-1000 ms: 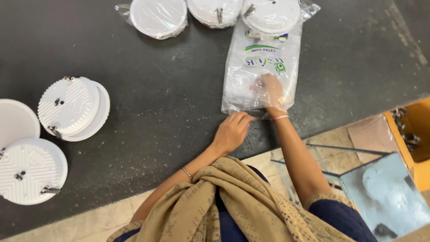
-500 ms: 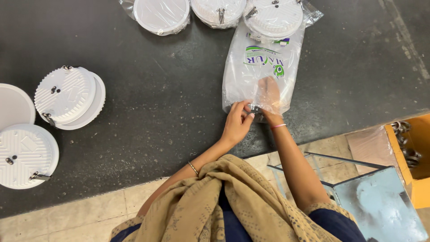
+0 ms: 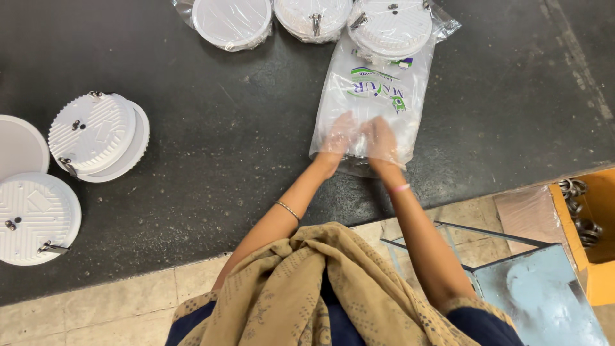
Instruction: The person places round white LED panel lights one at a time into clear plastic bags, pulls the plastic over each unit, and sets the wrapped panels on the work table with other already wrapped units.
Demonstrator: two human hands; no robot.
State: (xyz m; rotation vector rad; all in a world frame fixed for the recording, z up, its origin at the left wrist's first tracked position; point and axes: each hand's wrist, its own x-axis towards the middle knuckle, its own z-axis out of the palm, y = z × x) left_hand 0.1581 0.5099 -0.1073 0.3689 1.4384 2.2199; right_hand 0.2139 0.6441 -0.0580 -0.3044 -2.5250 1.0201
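Head view, looking down on a dark worktop [image 3: 243,166]. Clear plastic bag [image 3: 378,96] with green and blue print lies flat near the front edge, open end toward the person. Both hands are pushed inside its mouth. Left hand [image 3: 337,138] sits under the film, fingers spread fairly flat; right hand [image 3: 382,140] just beside it, likewise flattened inside the bag. Through the plastic I cannot tell whether either hand pinches the film or merely presses against it. Thin bangle on the left wrist, pink band on the right.

Far end of the bag runs under a round white disc [image 3: 391,27] wrapped in plastic. Two more wrapped discs [image 3: 272,19] stand in the same row to the left. Three unwrapped white discs [image 3: 96,138] with metal clips lie well apart at the left edge. Orange box [image 3: 592,234] with metal rings lower right, off the worktop.
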